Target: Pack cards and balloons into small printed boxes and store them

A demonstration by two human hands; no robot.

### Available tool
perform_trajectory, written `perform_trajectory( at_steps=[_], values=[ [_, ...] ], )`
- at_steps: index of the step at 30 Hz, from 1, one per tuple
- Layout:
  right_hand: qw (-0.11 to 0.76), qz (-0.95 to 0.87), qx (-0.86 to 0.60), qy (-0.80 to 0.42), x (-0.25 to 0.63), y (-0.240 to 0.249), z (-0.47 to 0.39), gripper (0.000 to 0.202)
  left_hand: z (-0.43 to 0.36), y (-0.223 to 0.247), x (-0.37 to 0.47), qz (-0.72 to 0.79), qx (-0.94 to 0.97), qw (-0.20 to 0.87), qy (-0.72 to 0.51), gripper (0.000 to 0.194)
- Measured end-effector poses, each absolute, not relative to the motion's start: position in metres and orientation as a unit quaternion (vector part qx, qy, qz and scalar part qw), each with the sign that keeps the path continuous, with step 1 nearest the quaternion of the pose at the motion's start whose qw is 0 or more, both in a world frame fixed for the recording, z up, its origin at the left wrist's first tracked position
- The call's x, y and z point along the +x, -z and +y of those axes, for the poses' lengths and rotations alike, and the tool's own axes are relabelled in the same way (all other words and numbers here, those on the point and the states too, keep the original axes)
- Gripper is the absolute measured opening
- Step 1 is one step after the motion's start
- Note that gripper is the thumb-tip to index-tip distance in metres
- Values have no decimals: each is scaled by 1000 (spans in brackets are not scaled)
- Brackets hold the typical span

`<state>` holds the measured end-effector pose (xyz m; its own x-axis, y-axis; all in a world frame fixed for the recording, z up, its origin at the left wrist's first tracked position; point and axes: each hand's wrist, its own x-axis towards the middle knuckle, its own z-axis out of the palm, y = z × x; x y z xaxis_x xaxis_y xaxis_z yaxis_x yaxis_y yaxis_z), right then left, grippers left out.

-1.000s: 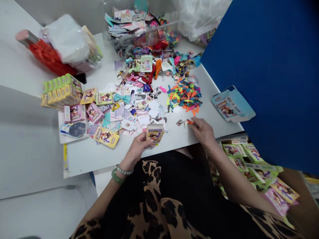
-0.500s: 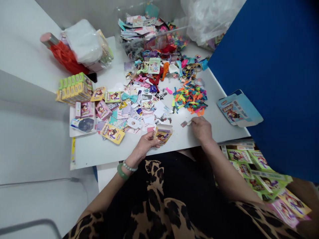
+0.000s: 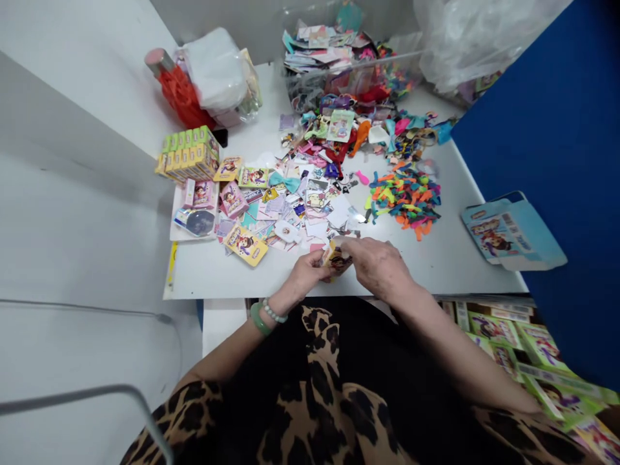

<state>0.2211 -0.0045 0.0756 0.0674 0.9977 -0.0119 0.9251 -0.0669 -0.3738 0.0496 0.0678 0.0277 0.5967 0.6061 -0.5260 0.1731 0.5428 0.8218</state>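
Near the table's front edge, my left hand (image 3: 304, 276) is closed around a small yellow cardboard box (image 3: 336, 259) with a cartoon picture on its side. My right hand (image 3: 380, 265) reaches over the upper end of this box, its fingers bent and pressed together. Whatever those fingers hold is hidden by the hand and the box. Just beyond the hands lies a spread of small paper cards and stickers (image 3: 317, 227). To the left, a flat yellow pack (image 3: 246, 244) rests on the table.
Colourful small balloons (image 3: 407, 197) are heaped on the right. Behind stands a clear bin (image 3: 358, 71) of cards and trinkets. Stacked small boxes (image 3: 191, 155) are at the left, near a red umbrella (image 3: 179, 97). A blue opened carton (image 3: 511, 232) lies at the right edge.
My right hand has moved left from the bare table to the box, and the small item it pinched is now out of sight. The whole view has shifted sideways.
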Motion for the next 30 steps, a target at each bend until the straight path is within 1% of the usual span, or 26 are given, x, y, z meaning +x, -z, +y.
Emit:
perform_trajectory(
  at_steps=[2, 3, 6, 7, 8, 9, 11, 12, 13, 14, 15, 17, 18, 19, 20, 23, 24, 26, 30],
  values=[
    [150, -666, -714, -156, 229, -74, -6, 40, 67, -26, 46, 421, 444, 780, -133, 39],
    [172, -664, -709, -161, 233, -74, -7, 38, 67, -25, 44, 418, 437, 786, -129, 40],
    [276, -664, -682, -133, 238, -74, -10, 31, 66, -23, 43, 409, 419, 800, -127, 41],
    [294, -667, -676, -114, 237, -75, -11, 29, 66, -23, 43, 406, 416, 804, -128, 42],
    [291, -673, -673, -97, 234, -75, -11, 28, 66, -22, 44, 403, 415, 806, -130, 43],
    [268, -684, -673, -87, 231, -75, -11, 26, 66, -22, 44, 399, 415, 807, -130, 43],
    [200, -714, -665, -93, 224, -75, -12, 25, 66, -21, 44, 395, 418, 807, -132, 43],
    [180, -727, -654, -107, 221, -75, -12, 26, 66, -21, 44, 396, 420, 805, -136, 42],
    [187, -734, -641, -125, 220, -74, -13, 27, 66, -21, 43, 399, 420, 803, -141, 41],
    [222, -728, -632, -141, 221, -73, -14, 28, 67, -21, 42, 401, 416, 803, -144, 41],
    [279, -706, -633, -152, 222, -72, -15, 28, 67, -22, 40, 403, 409, 806, -146, 42],
    [405, -609, -662, -161, 230, -70, -18, 24, 68, -22, 37, 405, 390, 815, -140, 46],
    [449, -549, -682, -177, 234, -69, -20, 22, 67, -22, 35, 403, 384, 820, -134, 49],
    [473, -493, -699, -213, 237, -67, -21, 21, 67, -21, 34, 400, 382, 823, -128, 51],
    [480, -442, -708, -271, 238, -64, -22, 22, 66, -20, 33, 395, 384, 825, -125, 53],
    [460, -317, -668, -491, 232, -54, -24, 33, 61, -16, 31, 378, 406, 823, -118, 54],
    [457, -278, -647, -544, 227, -51, -25, 35, 58, -16, 29, 371, 415, 823, -112, 54],
    [454, -209, -622, -603, 215, -44, -28, 32, 53, -16, 23, 342, 427, 833, -83, 56],
    [449, -123, -626, -626, 195, -38, -36, 25, 45, -26, 8, 276, 426, 862, -13, 64]
  ],
)
